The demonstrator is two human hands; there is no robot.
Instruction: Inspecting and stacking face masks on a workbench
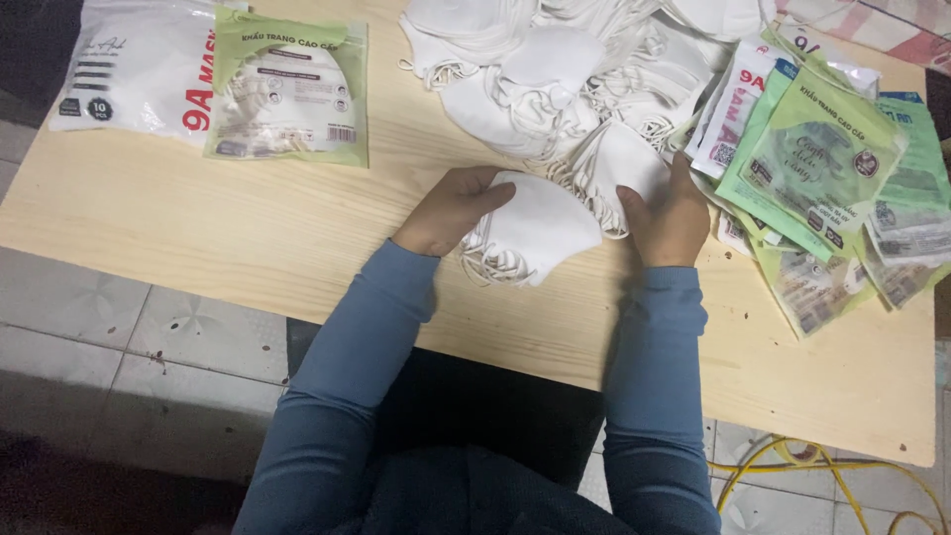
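Item: stack of white face masks (535, 233), lying on the bench (297, 228). Left hand (451, 210) and right hand (671, 220) each closed a grip on one end. Seemingly light, soft, slippery in a stack; best squeezed by the edges. Loose mask pile (555, 69) beyond the grip; green packets (822, 168) right of it.

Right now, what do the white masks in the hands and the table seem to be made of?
White masks: probably soft non-woven fabric, matte; they fold and crease, with thin ear loops. Table: pale wood or wood-look board, smooth; grain lines show.
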